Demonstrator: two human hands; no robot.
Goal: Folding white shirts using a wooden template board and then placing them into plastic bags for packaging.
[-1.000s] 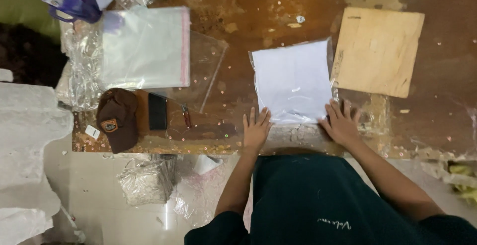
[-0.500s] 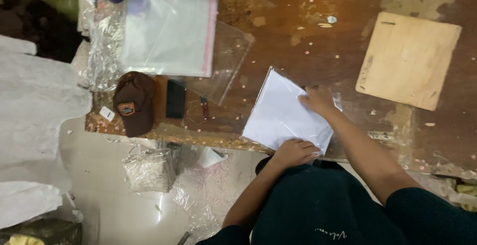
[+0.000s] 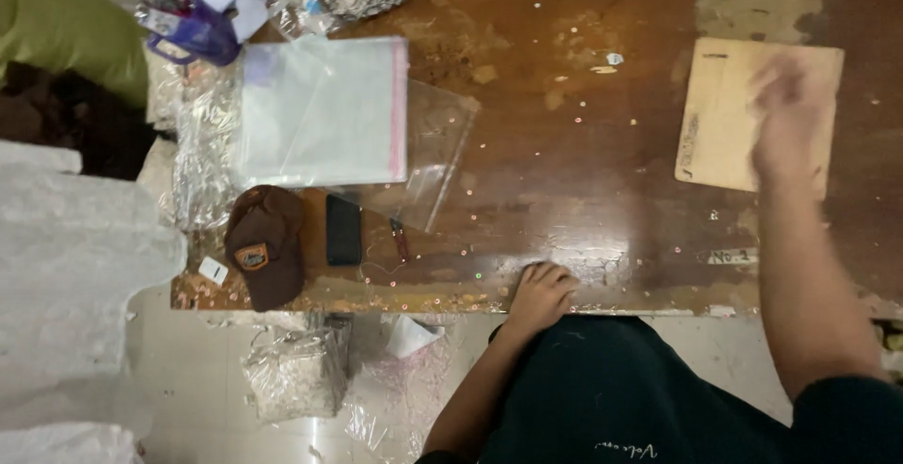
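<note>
My left hand point(image 3: 540, 297) rests on the near edge of the brown wooden table point(image 3: 564, 173), fingers curled loosely, holding nothing. My right hand point(image 3: 788, 116) is blurred with motion over a tan wooden board point(image 3: 724, 125) at the table's right side; whether it touches the board is unclear, and nothing shows in its grip. The white folded sheet seen before is out of view.
A stack of clear plastic bags point(image 3: 324, 111) lies at the left, with a brown cap point(image 3: 265, 243), a black phone point(image 3: 343, 229) and a small red-handled tool point(image 3: 400, 238) near the front edge. A purple holder point(image 3: 193, 27) stands far left. Crumpled plastic point(image 3: 296, 379) lies on the floor.
The white folded sheet has left the table. My right hand swung out to the tan board; my left hand settled on the table's near edge.
</note>
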